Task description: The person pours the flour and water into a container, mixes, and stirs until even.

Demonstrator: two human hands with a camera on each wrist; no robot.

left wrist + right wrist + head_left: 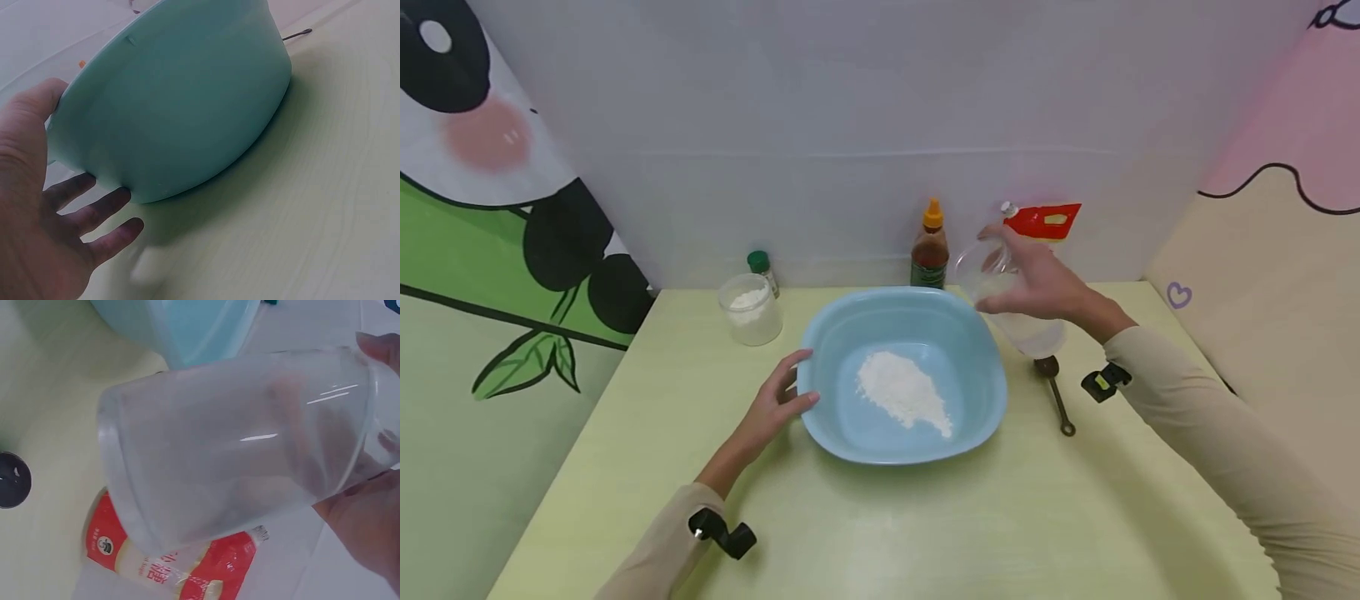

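Observation:
A light blue basin point(827, 333) stands on the table with a heap of white powder point(904, 390) on its bottom. My left hand point(778, 400) holds the basin's left rim, its lower fingers spread by the outer wall in the left wrist view. Around the mouth end of a clear plastic container point(206, 444), my right hand point(1037, 279) is curled. This container is tilted beside the basin's right rim, its mouth towards the upper left. Its walls look cloudy; what is inside cannot be told. A dark spoon point(1057, 398) lies below it.
Behind the basin stands a sauce bottle with an orange cap point(931, 246). A red pouch point(1043, 222) is at the back right, partly behind my right hand. A glass jar of white powder point(751, 315) and a green-capped shaker point(760, 265) stand at the back left. A white wall point(812, 192) closes the back.

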